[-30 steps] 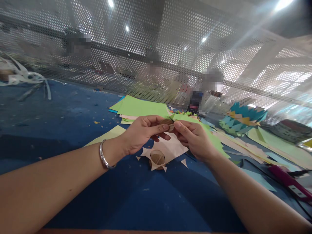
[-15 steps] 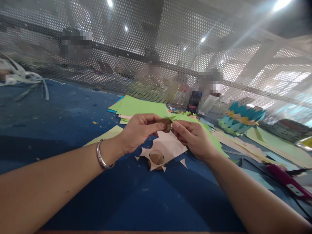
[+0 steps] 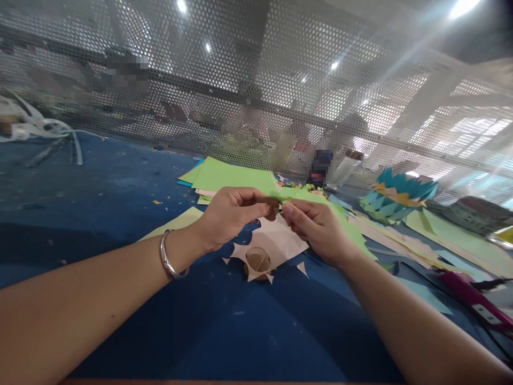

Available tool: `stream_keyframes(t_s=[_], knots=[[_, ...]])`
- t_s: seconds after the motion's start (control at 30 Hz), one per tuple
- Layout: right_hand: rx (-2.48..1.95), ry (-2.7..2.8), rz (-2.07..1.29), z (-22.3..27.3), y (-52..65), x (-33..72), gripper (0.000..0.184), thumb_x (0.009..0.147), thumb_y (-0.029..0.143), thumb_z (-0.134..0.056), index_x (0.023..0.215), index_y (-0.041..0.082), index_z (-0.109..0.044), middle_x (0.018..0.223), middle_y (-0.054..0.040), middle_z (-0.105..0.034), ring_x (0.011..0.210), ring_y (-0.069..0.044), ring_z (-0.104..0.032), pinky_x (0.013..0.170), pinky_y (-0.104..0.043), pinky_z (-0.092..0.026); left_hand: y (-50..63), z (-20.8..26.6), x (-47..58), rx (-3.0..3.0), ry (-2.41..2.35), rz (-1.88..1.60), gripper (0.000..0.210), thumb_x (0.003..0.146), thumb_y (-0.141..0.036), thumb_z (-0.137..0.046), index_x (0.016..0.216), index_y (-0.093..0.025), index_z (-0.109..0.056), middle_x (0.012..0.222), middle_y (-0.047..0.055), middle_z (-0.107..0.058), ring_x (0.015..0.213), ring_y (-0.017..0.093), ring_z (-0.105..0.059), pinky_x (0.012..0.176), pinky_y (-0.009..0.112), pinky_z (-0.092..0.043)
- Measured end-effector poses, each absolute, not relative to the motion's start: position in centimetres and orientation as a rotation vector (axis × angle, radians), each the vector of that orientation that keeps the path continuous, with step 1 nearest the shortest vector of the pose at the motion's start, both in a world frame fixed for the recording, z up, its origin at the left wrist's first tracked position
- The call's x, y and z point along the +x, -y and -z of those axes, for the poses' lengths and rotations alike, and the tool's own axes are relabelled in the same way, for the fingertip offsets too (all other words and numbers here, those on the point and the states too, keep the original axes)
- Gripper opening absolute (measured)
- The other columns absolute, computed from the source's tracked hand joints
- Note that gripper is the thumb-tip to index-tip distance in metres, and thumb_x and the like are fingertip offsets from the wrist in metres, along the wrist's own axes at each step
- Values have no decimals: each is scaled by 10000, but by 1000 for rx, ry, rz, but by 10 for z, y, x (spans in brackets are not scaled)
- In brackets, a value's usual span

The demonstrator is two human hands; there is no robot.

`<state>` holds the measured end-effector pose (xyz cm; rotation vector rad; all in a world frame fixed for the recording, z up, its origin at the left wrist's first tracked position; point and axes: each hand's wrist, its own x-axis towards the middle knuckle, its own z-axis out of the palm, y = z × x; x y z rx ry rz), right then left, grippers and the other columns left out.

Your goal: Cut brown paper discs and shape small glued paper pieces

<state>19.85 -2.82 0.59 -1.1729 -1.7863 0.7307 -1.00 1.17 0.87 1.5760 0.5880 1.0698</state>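
Note:
Between thumb and fingers, my left hand pinches a small brown disc, which looks like cardboard. My right hand is closed in a pinch just right of the disc; its fingertips hide what they grip, though a sliver of green shows by them. Below both hands lies a pinkish paper sheet with rounded cut-outs along its edge. A second brown disc sits under the sheet's near corner, showing through a round hole. Small pointed paper scraps lie around it.
Green paper sheets are stacked behind the hands. To the right stand a teal and yellow zigzag paper basket, paper strips and a magenta power strip with a cable. White strips lie far left. A perforated metal screen borders the blue table.
The disc in my left hand has tilted, so its face shows less. My right fingertips have shifted slightly beside it. Both arms stay almost in place.

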Motion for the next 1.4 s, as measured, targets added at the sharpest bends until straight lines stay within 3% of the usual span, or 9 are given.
stream_keyframes(t_s=[0.2, 0.83, 1.4], knots=[[-1166, 1844, -655, -7, 29, 199, 506, 989, 614, -544, 686, 210, -521, 578, 51, -375, 513, -102, -299, 489, -276, -208, -13, -9, -10, 1587, -558, -1063, 85, 842, -243, -737, 852, -176, -789, 835, 45, -760, 839, 166, -682, 833, 311, -512], [-1235, 1988, -425, -14, 31, 197, 495, 1015, 534, -519, 653, 199, -482, 637, 35, -393, 612, -118, -388, 578, -286, -283, -21, -5, -16, 1844, -635, -1008, 98, 870, -215, -669, 889, -155, -744, 827, 42, -737, 799, 162, -673, 774, 300, -534], [-1296, 2003, -424, -13, 30, 197, 499, 1010, 539, -506, 647, 200, -471, 629, 40, -374, 605, -118, -375, 580, -290, -270, -23, -10, -16, 1823, -676, -930, 103, 824, -212, -688, 866, -135, -742, 797, 44, -731, 748, 147, -656, 689, 275, -504]])
